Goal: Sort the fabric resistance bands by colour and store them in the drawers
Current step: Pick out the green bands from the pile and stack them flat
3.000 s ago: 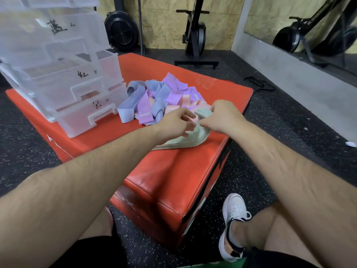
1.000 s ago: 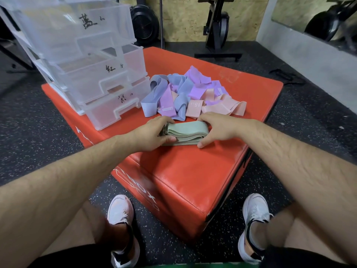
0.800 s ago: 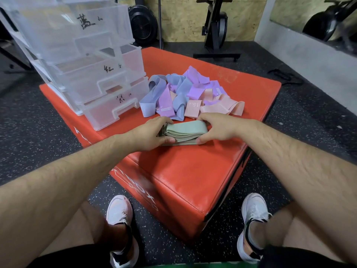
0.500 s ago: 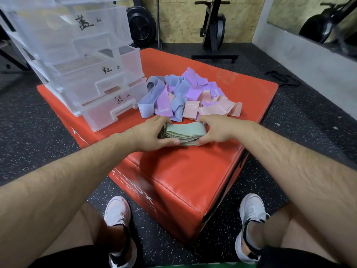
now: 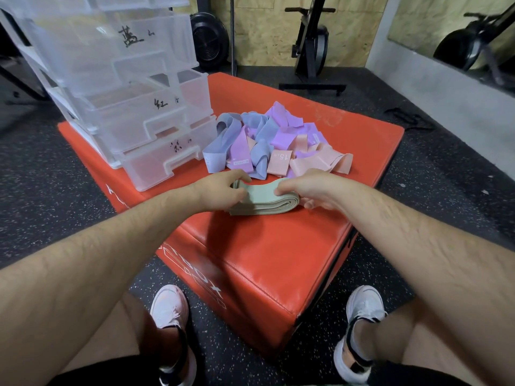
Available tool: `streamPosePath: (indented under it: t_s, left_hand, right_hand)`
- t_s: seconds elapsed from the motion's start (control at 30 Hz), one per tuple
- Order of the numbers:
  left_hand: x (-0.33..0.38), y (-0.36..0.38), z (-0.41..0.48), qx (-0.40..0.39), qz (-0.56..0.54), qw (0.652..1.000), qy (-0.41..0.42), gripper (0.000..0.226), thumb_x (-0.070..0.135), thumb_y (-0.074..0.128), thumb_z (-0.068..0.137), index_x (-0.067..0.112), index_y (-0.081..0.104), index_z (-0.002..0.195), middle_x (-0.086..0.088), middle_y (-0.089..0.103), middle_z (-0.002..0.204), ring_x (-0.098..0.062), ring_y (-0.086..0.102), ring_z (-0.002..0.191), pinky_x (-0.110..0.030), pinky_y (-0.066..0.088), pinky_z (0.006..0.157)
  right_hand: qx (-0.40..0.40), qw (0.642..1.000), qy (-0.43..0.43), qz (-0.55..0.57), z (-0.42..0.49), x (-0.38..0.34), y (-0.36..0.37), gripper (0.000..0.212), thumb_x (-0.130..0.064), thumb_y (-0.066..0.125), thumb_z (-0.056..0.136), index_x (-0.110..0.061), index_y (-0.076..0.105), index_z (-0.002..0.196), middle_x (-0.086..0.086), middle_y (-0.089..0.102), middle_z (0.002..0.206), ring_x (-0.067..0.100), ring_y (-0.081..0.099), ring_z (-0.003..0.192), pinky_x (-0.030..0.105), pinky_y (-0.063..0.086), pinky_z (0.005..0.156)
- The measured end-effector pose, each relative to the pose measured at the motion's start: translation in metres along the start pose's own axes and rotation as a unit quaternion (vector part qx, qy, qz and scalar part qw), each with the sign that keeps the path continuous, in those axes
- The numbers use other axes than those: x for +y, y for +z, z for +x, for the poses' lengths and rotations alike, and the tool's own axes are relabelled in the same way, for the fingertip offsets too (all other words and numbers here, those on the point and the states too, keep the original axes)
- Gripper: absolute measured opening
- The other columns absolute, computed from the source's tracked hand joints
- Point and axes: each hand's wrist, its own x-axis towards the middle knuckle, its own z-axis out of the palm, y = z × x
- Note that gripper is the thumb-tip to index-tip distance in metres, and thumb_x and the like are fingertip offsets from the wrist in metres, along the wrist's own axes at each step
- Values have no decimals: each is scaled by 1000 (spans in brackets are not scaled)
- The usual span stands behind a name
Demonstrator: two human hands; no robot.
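Folded green band stack, left end covered by gripping left hand, right end pinched by right hand, drawer unit top cut off, handwritten labels poorly legible.

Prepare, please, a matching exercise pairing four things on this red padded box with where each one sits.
Things:
1. stack of pale green fabric bands
2. pink fabric band marked 15
3. grey-blue fabric band loop
4. clear plastic drawer unit

Places:
A. far left of the red padded box
B. gripped between the left hand and right hand
C. left edge of the loose pile, beside the lowest drawer
D. front middle of the loose pile

Pairs: 1-B, 2-D, 3-C, 4-A
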Motion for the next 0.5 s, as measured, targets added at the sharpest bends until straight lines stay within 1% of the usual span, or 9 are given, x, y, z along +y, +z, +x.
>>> streamPosePath:
  t_s: [0.07, 0.13, 0.2, 0.23, 0.27, 0.33, 0.37, 0.43, 0.5]
  left_hand:
    - [0, -4, 0, -12, -46, 999, -11, 40, 18, 53, 86, 31, 54, 124, 5, 64, 91, -21, 65, 77, -24, 54, 67]
    - [-2, -8, 2, -19, -88, 996, -10, 54, 23, 56, 78, 29, 53, 131, 5, 67, 109, -20, 66, 95, -29, 54, 84]
    - [-4, -11, 3, -36, -160, 986, -7, 70, 32, 60, 69, 31, 48, 138, 7, 62, 124, -13, 61, 110, -27, 48, 95]
    - [-5, -14, 2, -52, -197, 979, -4, 74, 35, 65, 68, 34, 46, 140, 8, 61, 127, -10, 59, 115, -26, 44, 98]
    - [-5, -16, 2, -69, -225, 972, 3, 74, 37, 68, 68, 37, 47, 139, 10, 61, 128, -8, 58, 117, -26, 43, 100]
    - [-10, -21, 1, -83, -266, 960, 8, 65, 36, 72, 69, 37, 53, 131, 11, 64, 124, -6, 58, 116, -28, 42, 101]
    - [-13, -25, 0, -84, -291, 953, 10, 60, 34, 72, 71, 33, 56, 128, 10, 66, 120, -8, 60, 113, -30, 43, 99]
    - [-18, -33, -2, -89, -351, 932, 10, 54, 28, 70, 74, 19, 59, 127, 1, 70, 113, -14, 64, 104, -30, 46, 93]
    - [-20, -44, -8, -87, -387, 918, 12, 50, 27, 67, 77, 12, 60, 125, -4, 70, 107, -15, 65, 95, -27, 48, 83]
  right_hand:
    - [20, 999, -25, 7, 1, -2, 6, 42, -29, 83, 67, -11, 66, 101, 1, 67, 84, 13, 62, 71, 26, 53, 59]
    - [32, 998, -58, 24, 0, -8, 11, 42, -24, 83, 65, -9, 65, 99, 6, 71, 96, 18, 71, 85, 35, 63, 72]
    - [32, 994, -97, 36, -3, -19, 15, 48, -23, 81, 60, -2, 66, 101, 5, 72, 94, 18, 72, 85, 45, 63, 79]
    - [31, 993, -111, 33, -4, -27, 15, 54, -25, 80, 57, 0, 66, 103, 4, 71, 92, 17, 71, 83, 47, 62, 80]
    - [28, 991, -125, 38, -6, -34, 14, 55, -25, 79, 57, 0, 66, 105, 5, 72, 92, 18, 71, 84, 44, 63, 76]
    - [20, 986, -149, 70, -9, -50, 12, 42, -15, 78, 69, -3, 66, 107, 9, 73, 94, 21, 74, 83, 29, 61, 59]
    - [17, 984, -157, 87, -11, -58, 10, 37, -9, 76, 74, -3, 65, 109, 11, 73, 93, 21, 75, 80, 27, 60, 59]
    - [9, 979, -169, 115, -14, -73, 8, 34, -5, 73, 78, -4, 63, 110, 15, 74, 96, 24, 76, 79, 34, 63, 72]
    - [6, 974, -177, 140, -11, -85, 11, 27, -4, 70, 81, -6, 61, 106, 21, 73, 100, 31, 76, 86, 43, 62, 81]
